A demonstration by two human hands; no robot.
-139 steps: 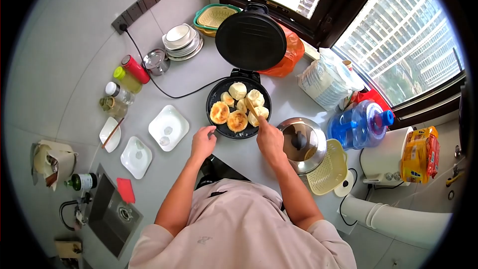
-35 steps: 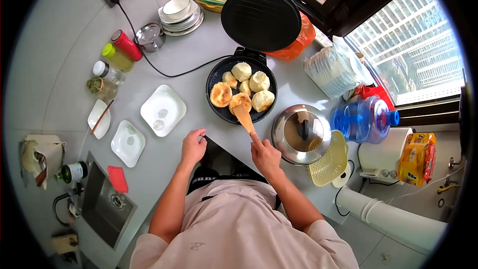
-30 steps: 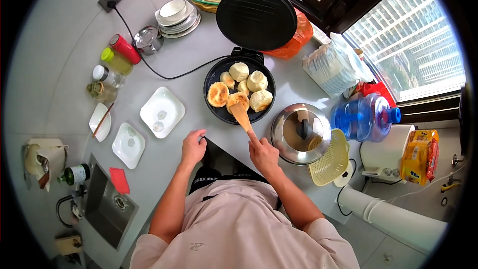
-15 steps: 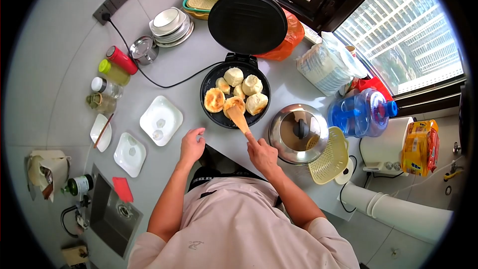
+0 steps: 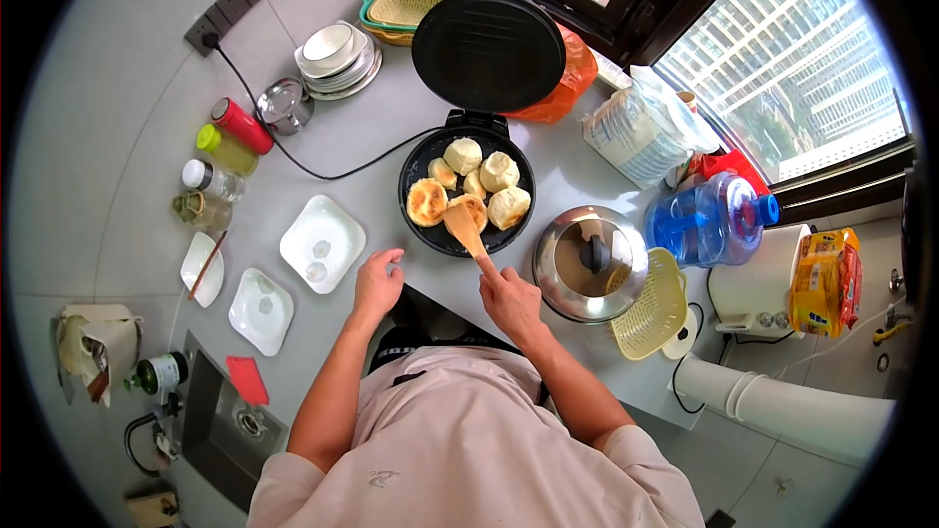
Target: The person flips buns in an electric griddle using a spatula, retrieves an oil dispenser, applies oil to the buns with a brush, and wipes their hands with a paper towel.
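Observation:
My right hand [image 5: 513, 303] grips a wooden spatula [image 5: 464, 225], its blade lying over a browned bun [image 5: 473, 205] at the near side of the black electric griddle [image 5: 411, 155]. Several other round buns sit in the pan; the bun at the left [image 5: 426, 201] has a golden-brown face up, while the rest look mostly pale, such as the one at the top [image 5: 463, 154]. The griddle's lid [image 5: 489, 49] stands raised behind. My left hand [image 5: 378, 282] holds nothing, fingers apart, in front of the griddle and right of a white square dish [image 5: 323, 246].
A steel pot lid [image 5: 577, 279] and a yellow basket [image 5: 653, 318] lie at the right, near a blue water jug [image 5: 704, 223]. Bottles, such as a red one [image 5: 243, 126], and stacked plates [image 5: 342, 68] stand left of the griddle's cord [image 5: 333, 177]. The sink [image 5: 220, 435] is lower left.
The spatula's blade has shifted slightly and now covers more of the browned bun at the near side. My right hand has moved slightly left. The whole view has shifted a little.

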